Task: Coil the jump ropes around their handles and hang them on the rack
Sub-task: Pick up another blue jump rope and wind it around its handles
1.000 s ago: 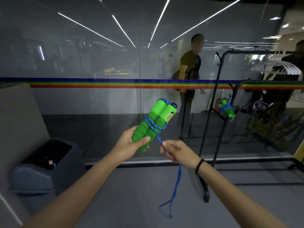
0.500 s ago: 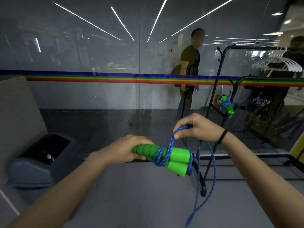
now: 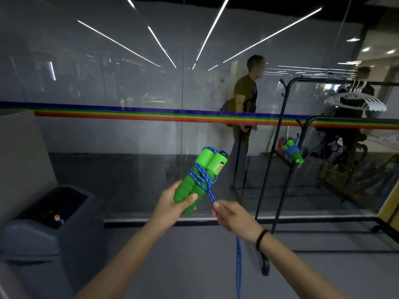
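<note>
Your two green foam handles [image 3: 206, 158] sit side by side in mid-scene, before the glass wall [image 3: 129, 147], tilted up and to the right. A few turns of blue rope [image 3: 210, 195] cross around their middle. Your left hand [image 3: 172, 203] grips their ribbed lower ends, thumb across the front. Your right hand [image 3: 232, 216], just right of it, is closed on the rope, pulling it taut below the wraps; the rest hangs down from that fist. Another coiled jump rope [image 3: 292, 151] hangs on the black rack [image 3: 278, 134], far right.
</note>
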A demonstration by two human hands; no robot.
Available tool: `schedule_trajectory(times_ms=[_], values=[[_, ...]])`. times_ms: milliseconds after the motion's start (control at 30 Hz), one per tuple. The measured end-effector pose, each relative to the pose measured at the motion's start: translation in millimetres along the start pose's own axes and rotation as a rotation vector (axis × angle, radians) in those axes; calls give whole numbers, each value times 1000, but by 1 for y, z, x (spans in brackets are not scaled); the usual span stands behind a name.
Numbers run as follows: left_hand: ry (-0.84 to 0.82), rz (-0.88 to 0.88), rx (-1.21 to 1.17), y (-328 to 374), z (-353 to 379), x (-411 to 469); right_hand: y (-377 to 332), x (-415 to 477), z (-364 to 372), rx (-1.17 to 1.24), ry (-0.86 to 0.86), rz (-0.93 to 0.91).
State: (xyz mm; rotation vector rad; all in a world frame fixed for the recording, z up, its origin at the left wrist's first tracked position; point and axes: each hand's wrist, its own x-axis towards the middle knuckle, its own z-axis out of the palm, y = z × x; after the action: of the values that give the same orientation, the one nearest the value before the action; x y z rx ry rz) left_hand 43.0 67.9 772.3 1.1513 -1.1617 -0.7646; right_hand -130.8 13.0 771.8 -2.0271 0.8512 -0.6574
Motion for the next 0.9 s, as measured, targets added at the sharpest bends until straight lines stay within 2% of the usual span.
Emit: schedule_trajectory(times_ms=[67,167,267,367,433,500,633,767,900], values=[[36,20,195,-4,-1,3,-3,-1,-6,-338,-48,-69],[68,74,688,-6,-4,4,-15,1,-15,-707,-145,-99],[-64,70,1085,0,-5,0,-34,3,-22,-894,-213,-202],[-252,165,1216,4,-3,-3,-54,12,-34,-936,-178,-302],[-403,209,1198,9,-4,-3,-57,22,-40,-806,-183,-302],[-519,232,1056,9,-11,3,-49,34,-43,-537,-210,-269],[-573,273,791,10,-28,6,-24,42,-41,-27,-267,-148],[-615,201,608,16,-34,4,-6,43,-42,172,-368,12],[-610,114,399,28,-52,4,22,37,-47,246,-329,74]])
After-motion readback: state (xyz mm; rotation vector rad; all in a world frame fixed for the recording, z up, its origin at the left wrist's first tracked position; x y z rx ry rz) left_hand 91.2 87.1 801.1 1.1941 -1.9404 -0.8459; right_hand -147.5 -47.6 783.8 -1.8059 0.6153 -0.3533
